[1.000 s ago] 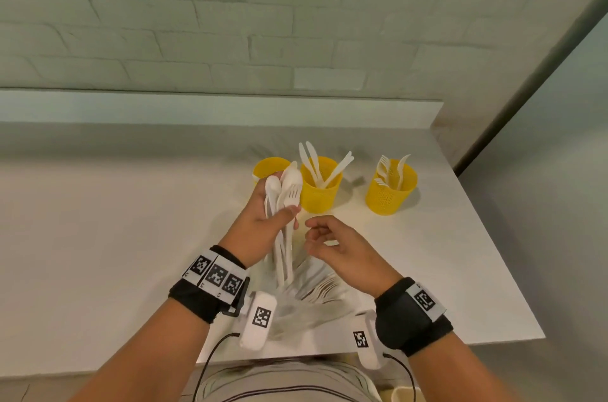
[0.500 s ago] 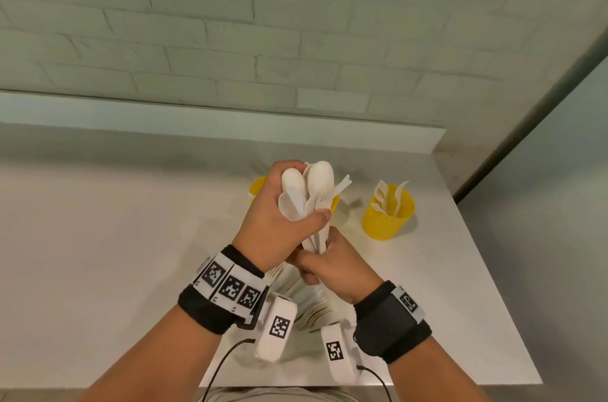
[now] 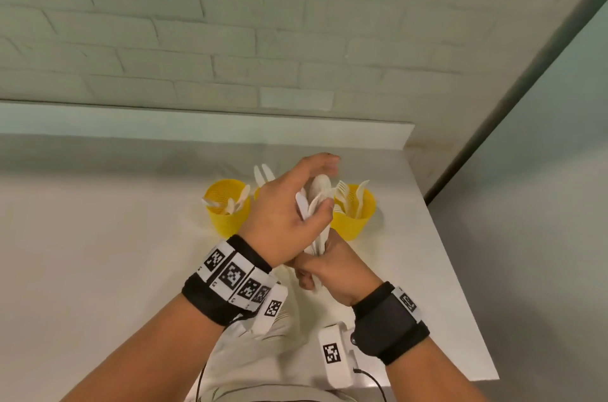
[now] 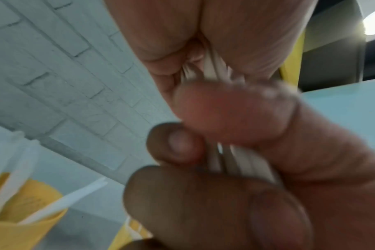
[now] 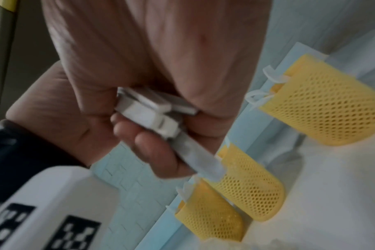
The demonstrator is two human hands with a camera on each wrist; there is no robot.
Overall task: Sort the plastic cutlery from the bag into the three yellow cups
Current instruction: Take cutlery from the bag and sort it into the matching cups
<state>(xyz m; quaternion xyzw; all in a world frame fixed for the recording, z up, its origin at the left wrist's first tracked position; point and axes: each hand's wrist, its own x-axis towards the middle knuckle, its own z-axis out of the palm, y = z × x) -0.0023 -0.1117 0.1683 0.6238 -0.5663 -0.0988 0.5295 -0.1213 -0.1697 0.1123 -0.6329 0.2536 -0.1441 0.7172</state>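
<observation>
Above the white tabletop (image 3: 98, 253), both hands hold one bundle of white plastic cutlery (image 3: 317, 204).

From the head view, the left hand (image 3: 283, 217) grips the bundle near its upper end, thumb pressed across it and the other fingers partly extended, while the right hand (image 3: 332, 270) is curled round the handles below. Three yellow mesh cups stand behind: the left cup (image 3: 227, 207) with spoons, the right cup (image 3: 353, 212) with forks, and the middle cup (image 3: 257, 193) mostly hidden by the hand, two knife tips (image 3: 263, 173) rising from it. Only the right wrist view shows the squared handle ends (image 5: 152, 110) stacked in the grip and all three cups in a row; the left wrist view, blurred, shows fingers (image 4: 231, 111) closed over the handles.
</observation>
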